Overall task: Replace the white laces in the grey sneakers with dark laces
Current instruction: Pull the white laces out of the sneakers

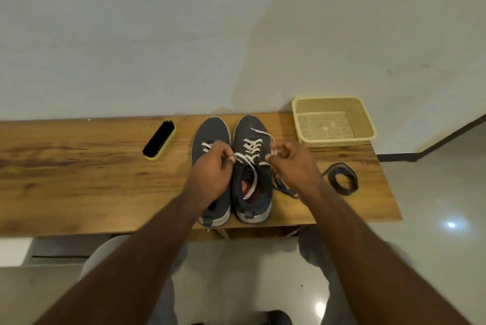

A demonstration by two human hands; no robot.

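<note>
Two grey sneakers stand side by side on the wooden table (pixel 79 180), toes toward the wall. The right sneaker (pixel 251 124) carries a white lace (pixel 251 149) that is loosened, one end hanging into its opening. My left hand (pixel 213 169) pinches one strand of this lace at the left side. My right hand (pixel 292 164) pinches the other strand at the right side. The left sneaker (pixel 210 130) is partly hidden under my left hand, and its white lace shows near the toe. A coil of dark laces (pixel 342 178) lies to the right of the shoes.
A yellow perforated basket (pixel 365 124) stands at the back right corner of the table. A black-bristled shoe brush (pixel 159 144) lies left of the sneakers. The table's right edge runs just past the dark coil. A white wall rises directly behind the table.
</note>
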